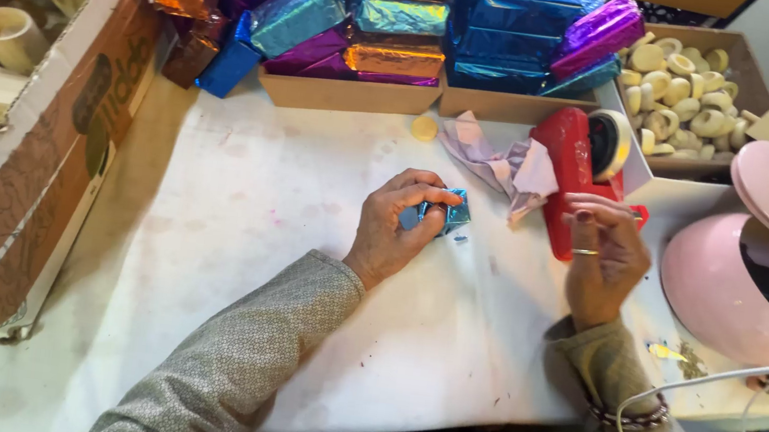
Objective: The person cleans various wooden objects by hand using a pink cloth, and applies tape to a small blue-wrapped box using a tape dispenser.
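The left hand presses curled fingers on a small blue block. The right hand pinches tape by the red tape holder. White table lies bare around.

Shiny blue foil packet, red tape dispenser, pink round pot, white table, grey flecked sleeves

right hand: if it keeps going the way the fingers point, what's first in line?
Most likely the red tape dispenser. The right hand sits just below it, fingers pointing up-table at its body, nearly touching. Contact is unclear from this one view.
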